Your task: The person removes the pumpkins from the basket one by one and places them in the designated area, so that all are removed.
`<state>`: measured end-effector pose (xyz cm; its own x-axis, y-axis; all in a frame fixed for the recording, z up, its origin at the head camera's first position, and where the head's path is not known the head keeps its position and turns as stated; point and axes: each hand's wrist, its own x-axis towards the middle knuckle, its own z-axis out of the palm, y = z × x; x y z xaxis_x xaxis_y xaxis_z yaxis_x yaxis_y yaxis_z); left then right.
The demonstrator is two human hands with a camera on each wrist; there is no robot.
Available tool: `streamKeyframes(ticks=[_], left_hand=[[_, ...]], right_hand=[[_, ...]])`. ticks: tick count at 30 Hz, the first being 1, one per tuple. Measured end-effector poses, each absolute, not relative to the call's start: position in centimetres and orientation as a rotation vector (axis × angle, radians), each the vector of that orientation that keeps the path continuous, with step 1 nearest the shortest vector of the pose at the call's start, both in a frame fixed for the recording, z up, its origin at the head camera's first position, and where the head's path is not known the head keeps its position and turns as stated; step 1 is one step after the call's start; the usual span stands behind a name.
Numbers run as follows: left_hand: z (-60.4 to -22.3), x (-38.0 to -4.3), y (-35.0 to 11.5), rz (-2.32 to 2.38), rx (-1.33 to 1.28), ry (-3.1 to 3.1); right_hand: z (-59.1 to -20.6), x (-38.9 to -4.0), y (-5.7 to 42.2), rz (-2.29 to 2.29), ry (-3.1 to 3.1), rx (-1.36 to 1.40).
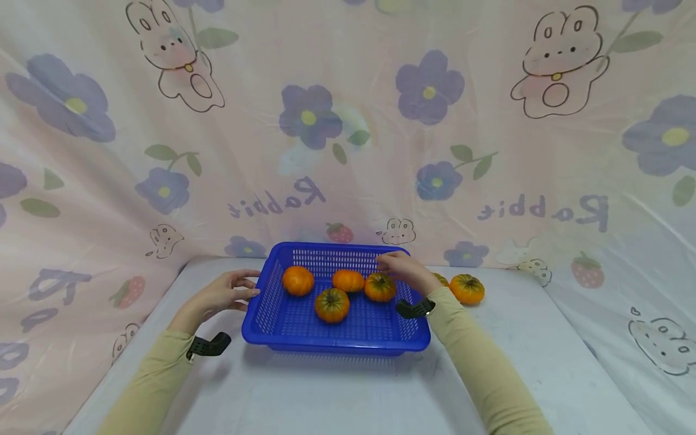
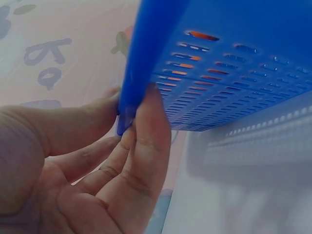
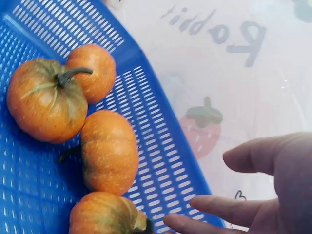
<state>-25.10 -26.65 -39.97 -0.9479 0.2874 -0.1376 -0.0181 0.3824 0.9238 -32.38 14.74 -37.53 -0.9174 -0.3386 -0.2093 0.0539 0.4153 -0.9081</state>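
Observation:
A blue plastic basket (image 1: 348, 345) with slotted walls stands on the table, holding several small orange pumpkins. One pumpkin (image 1: 298, 281) sits at the left, one with a greenish top (image 1: 332, 305) nearer the front, and two more toward the right. My left hand (image 2: 112, 161) pinches the basket's left rim, thumb on the outside and fingers beneath the lip. Over the basket's back right part is my right hand (image 1: 405, 269), its fingers extended and holding nothing. In the right wrist view, its fingertips (image 3: 178, 223) reach across the rim near the closest pumpkin (image 3: 105, 214).
Right of the basket, a pumpkin (image 1: 466, 289) lies on the white table (image 1: 522, 362). Another pumpkin (image 1: 441, 280) beside it is partly hidden by the right forearm. A printed curtain (image 1: 370, 151) hangs behind the table and along its sides.

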Motion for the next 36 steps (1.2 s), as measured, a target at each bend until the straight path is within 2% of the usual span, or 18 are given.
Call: streamKeyframes(ticks=[22, 36], left_hand=[[-39.9, -25.3, -26.6, 1.583, 0.227, 2.375], [-39.7, -25.1, -26.6, 1.58, 0.254, 2.376]], right_hand=[[-38.4, -32.9, 13.7, -1.401, 2.4, -0.11], [-38.9, -32.4, 13.8, -1.266, 2.352, -0.234]])
